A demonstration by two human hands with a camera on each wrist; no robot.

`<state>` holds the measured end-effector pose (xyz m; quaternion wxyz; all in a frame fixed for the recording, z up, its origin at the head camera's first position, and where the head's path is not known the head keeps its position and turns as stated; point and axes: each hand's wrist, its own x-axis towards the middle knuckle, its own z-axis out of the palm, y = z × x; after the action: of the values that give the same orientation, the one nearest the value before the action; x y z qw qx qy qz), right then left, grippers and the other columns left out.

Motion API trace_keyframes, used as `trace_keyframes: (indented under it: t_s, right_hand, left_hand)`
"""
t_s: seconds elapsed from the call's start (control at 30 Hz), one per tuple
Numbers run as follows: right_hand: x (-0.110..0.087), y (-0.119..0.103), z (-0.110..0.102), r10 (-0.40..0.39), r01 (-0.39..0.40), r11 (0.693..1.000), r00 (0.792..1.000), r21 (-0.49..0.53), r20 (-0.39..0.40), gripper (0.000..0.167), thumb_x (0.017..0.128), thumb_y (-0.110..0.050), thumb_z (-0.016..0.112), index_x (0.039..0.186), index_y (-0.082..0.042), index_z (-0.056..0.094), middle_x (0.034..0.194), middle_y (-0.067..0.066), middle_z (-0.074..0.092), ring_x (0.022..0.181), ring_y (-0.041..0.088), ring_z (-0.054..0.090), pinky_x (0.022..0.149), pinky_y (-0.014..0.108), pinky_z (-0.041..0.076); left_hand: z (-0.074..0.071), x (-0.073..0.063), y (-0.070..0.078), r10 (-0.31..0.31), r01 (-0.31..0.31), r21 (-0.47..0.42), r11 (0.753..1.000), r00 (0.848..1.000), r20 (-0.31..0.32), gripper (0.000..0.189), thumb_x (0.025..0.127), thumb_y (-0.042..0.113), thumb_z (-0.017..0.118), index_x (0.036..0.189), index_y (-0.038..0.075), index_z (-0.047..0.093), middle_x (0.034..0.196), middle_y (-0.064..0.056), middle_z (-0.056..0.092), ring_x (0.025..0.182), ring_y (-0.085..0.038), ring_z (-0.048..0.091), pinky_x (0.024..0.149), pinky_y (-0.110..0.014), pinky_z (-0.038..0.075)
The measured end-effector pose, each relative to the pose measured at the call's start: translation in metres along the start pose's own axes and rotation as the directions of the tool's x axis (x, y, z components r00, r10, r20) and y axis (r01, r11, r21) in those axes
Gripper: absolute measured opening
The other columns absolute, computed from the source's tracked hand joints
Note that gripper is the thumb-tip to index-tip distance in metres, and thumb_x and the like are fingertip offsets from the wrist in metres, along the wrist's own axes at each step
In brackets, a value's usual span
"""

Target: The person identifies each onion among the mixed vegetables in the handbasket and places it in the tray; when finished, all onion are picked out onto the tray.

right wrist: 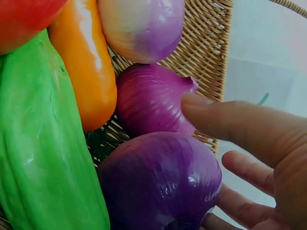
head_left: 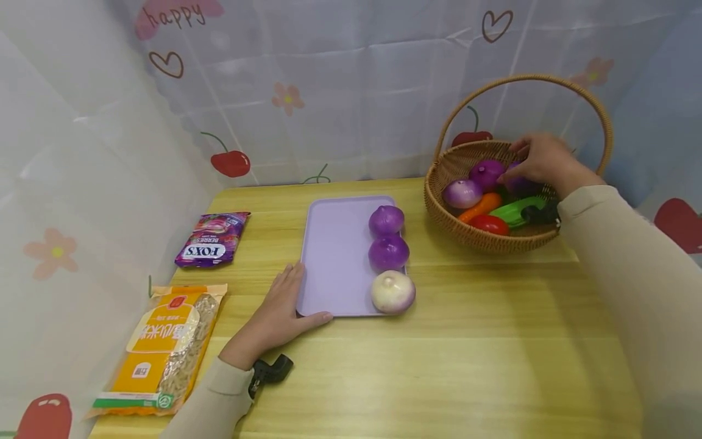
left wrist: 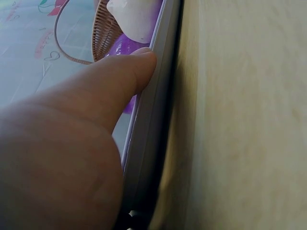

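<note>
My left hand (head_left: 280, 308) rests at the near left corner of a lilac tray (head_left: 340, 256), fingers along its left side and thumb on the front rim. Along the tray's right edge sit two purple onions (head_left: 386, 221) and a white-and-purple onion (head_left: 393, 292). My right hand (head_left: 545, 160) reaches into a wicker basket (head_left: 493, 242), thumb and fingers spread around a dark purple onion (right wrist: 160, 179). The thumb overlaps a second purple onion (right wrist: 153, 98) in the right wrist view. The fingertips are partly hidden behind the dark onion.
Also in the basket are a pale purple onion (head_left: 462, 193), an orange vegetable (head_left: 481, 207), a red tomato (head_left: 490, 225) and a long green vegetable (head_left: 518, 211). The tall handle (head_left: 540, 78) arches over it. A purple candy bag (head_left: 212, 239) and yellow grain package (head_left: 159, 350) lie left.
</note>
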<state>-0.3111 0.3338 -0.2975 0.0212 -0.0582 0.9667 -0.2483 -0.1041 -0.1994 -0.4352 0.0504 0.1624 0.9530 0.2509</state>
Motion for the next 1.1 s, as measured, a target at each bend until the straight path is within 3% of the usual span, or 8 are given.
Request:
trace_keyframes:
  t_s: [0.33, 0.73, 1.1]
  right_hand:
    - [-0.005, 0.003, 0.005, -0.011, 0.010, 0.999, 1.000, -0.034, -0.007, 0.067, 0.084, -0.017, 0.088, 0.133, 0.016, 0.056, 0.131, 0.042, 0.054, 0.118, 0.055, 0.050, 0.105, 0.067, 0.039]
    - [-0.006, 0.003, 0.003, -0.005, 0.002, 0.998, 0.999, -0.063, -0.046, 0.064, 0.086, -0.027, 0.086, 0.129, 0.015, 0.063, 0.131, 0.043, 0.054, 0.120, 0.058, 0.049, 0.106, 0.067, 0.040]
    - [-0.006, -0.018, -0.003, -0.034, 0.034, 0.999, 0.998, -0.007, -0.047, 0.065, 0.094, -0.031, 0.079, 0.136, 0.015, 0.060, 0.136, 0.041, 0.054, 0.123, 0.055, 0.049, 0.106, 0.065, 0.041]
  left_hand:
    - [0.000, -0.001, -0.001, -0.001, 0.001, 0.003, 1.000, 1.000, 0.006, 0.127, 0.088, 0.080, 0.065, 0.167, -0.003, 0.010, 0.173, -0.021, 0.010, 0.159, -0.036, 0.003, 0.127, -0.048, 0.002]
    - [0.000, -0.001, 0.000, -0.005, 0.005, -0.003, 1.000, 1.000, 0.007, 0.127, 0.087, 0.080, 0.064, 0.167, -0.002, 0.010, 0.173, -0.020, 0.009, 0.159, -0.035, 0.002, 0.127, -0.048, 0.002]
    - [0.000, -0.001, 0.000, -0.016, 0.016, -0.010, 1.000, 1.000, 0.011, 0.128, 0.087, 0.081, 0.064, 0.167, -0.001, 0.009, 0.173, -0.019, 0.008, 0.159, -0.034, 0.001, 0.127, -0.048, 0.001]
